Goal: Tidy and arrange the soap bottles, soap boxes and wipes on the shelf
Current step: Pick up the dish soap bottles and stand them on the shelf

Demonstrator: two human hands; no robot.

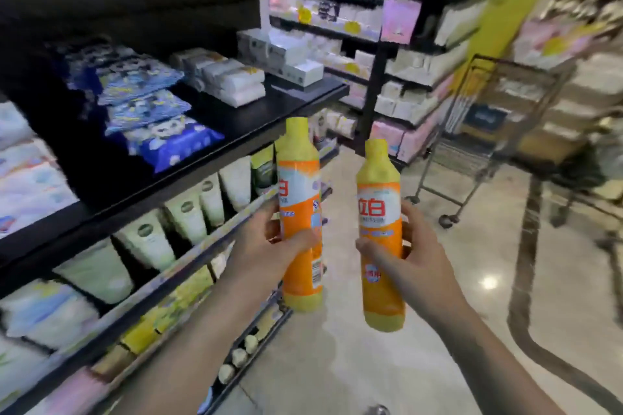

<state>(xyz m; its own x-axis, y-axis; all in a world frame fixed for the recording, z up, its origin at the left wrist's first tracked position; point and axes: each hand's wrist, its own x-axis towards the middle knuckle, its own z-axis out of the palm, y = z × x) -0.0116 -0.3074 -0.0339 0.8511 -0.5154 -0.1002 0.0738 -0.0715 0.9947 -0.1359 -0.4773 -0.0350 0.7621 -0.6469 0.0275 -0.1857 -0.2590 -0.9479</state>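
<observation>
Each hand grips one upright orange soap bottle: the left hand (269, 246) wraps the left bottle (300, 212), which stands nearer the shelf's front edge (215, 152); the right hand (409, 258) wraps the right bottle (381, 232), out over the aisle floor.

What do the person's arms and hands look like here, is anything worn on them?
Both forearms are bare as far as the picture shows: no sleeves, gloves, watch or bracelets in view. The left hand and the right hand show no rings that I can make out, though the picture is blurred. Nails look short and unpainted where visible.
</observation>
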